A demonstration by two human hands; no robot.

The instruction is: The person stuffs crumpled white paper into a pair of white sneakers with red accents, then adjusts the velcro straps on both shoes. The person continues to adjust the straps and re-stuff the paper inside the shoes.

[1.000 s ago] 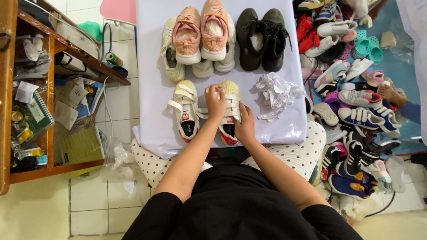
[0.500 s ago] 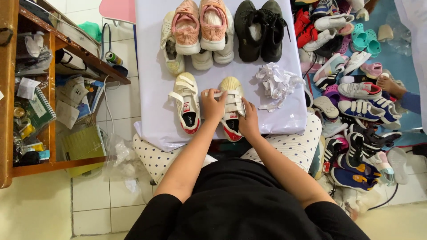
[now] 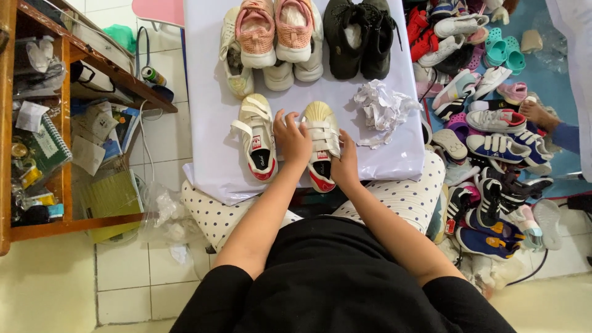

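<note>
Two small cream strap sneakers with red heels lie side by side on a white sheet (image 3: 203,92). My left hand (image 3: 292,139) rests on the left side of the right sneaker (image 3: 320,139), fingers on its straps. My right hand (image 3: 345,161) grips that sneaker's right side near the heel. The left sneaker (image 3: 257,135) lies untouched just left of my left hand. Crumpled white paper (image 3: 382,111) sits to the right of the pair.
Pink sneakers (image 3: 274,28) stacked on white ones and a black pair (image 3: 361,37) line the sheet's far edge. A heap of shoes (image 3: 487,129) covers the floor at right, with another person's foot (image 3: 539,114). A wooden shelf (image 3: 61,123) stands left.
Both hands and the right sneaker have stayed in nearly the same place; the fingers shifted slightly on the straps.
</note>
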